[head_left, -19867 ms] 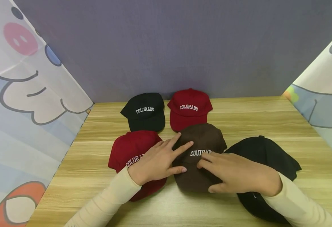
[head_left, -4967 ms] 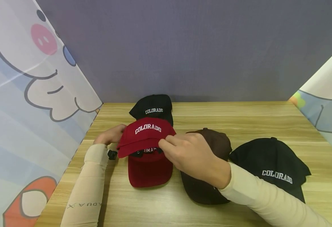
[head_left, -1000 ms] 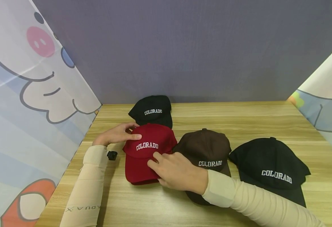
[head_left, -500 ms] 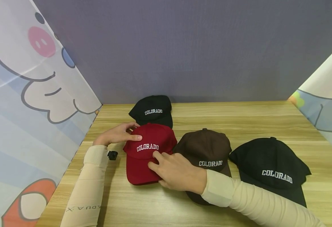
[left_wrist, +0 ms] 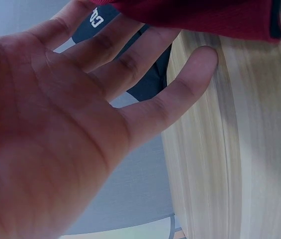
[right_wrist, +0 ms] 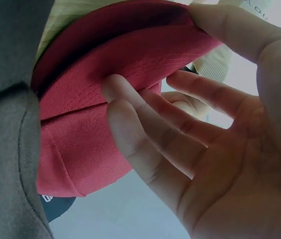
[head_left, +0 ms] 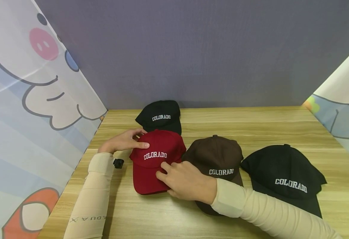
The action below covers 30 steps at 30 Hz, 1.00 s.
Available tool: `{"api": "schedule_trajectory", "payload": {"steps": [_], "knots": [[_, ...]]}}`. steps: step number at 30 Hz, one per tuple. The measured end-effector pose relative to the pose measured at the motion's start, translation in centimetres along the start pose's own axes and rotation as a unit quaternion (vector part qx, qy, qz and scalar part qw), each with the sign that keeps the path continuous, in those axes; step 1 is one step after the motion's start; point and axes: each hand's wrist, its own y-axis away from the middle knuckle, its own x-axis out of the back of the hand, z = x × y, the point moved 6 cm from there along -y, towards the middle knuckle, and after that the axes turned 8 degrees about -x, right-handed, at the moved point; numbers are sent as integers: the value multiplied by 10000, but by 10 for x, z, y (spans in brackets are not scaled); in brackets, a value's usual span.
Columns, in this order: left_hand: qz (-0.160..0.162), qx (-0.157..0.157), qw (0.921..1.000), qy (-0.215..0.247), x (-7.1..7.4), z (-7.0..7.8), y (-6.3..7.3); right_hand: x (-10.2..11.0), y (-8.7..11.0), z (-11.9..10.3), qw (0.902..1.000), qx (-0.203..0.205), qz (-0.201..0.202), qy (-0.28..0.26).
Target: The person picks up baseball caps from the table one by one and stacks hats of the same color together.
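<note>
In the head view, a red baseball cap (head_left: pixel 165 144) lettered COLORADO sits over another red cap, mostly hidden beneath it. Two stacked brims (right_wrist: pixel 105 69) show in the right wrist view. My left hand (head_left: pixel 121 142) rests at the crown's left side, thumb on top; its fingers (left_wrist: pixel 130 62) reach straight against the cap's edge in the left wrist view. My right hand (head_left: pixel 187 182) holds the brim's right side, thumb at the edge and fingers over the top. Beneath that wrist lies a brown cap (head_left: pixel 216 149), partly covered.
A black cap (head_left: pixel 159 111) lies behind the red ones, its brim partly covered. Another black cap (head_left: pixel 285 169) lies to the right, partly under the right sleeve (head_left: pixel 270 205). The wooden table (head_left: pixel 267 122) ends at a grey back panel (head_left: pixel 192 53), between printed side curtains.
Over five seconds, the upper red cap came down onto the lower one. The red cap once at the back has left that spot. During the last second, only the brim shifted slightly.
</note>
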Motion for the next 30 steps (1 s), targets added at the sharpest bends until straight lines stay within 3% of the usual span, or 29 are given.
{"api": "schedule_trajectory", "payload": {"steps": [30], "knots": [[-50,-32,9999,81,-1,-3,-1,-1,-3,-6,9996,151,-9,253]]}}
